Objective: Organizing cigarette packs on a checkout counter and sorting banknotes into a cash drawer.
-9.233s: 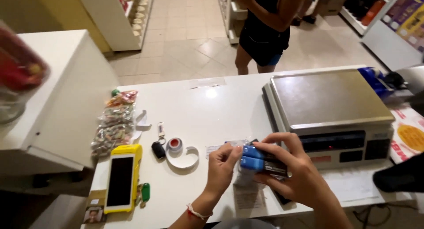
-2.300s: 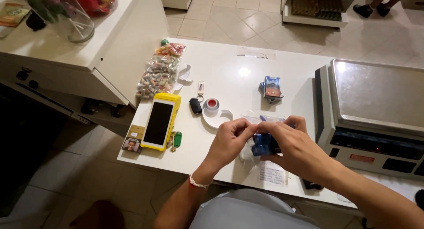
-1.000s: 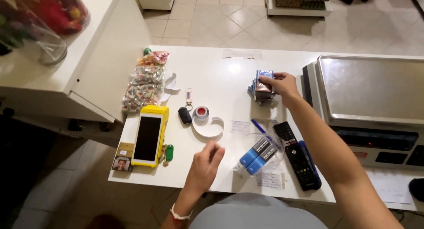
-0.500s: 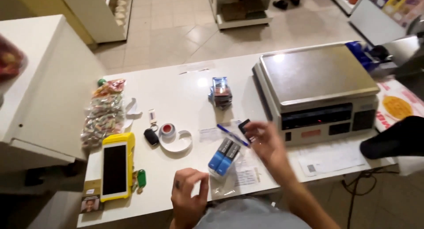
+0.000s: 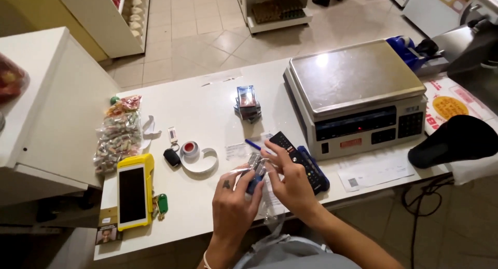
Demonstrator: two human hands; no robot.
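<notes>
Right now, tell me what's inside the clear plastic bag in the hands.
Both the left hand and right hand hold the clear bag. Blue packets show through it; the fingers cover the rest, so their count can't be told.

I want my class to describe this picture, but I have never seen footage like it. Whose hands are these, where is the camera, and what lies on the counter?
There is no machine: a person wears the camera on the head, so it looks down at that person's own hands. The left hand and right hand together hold a clear bag of small blue packs over a white counter. On it lie a yellow-cased phone, keys, a tape roll, a bag of sweets, a stack of small packs, a black remote and a weighing scale.
</notes>
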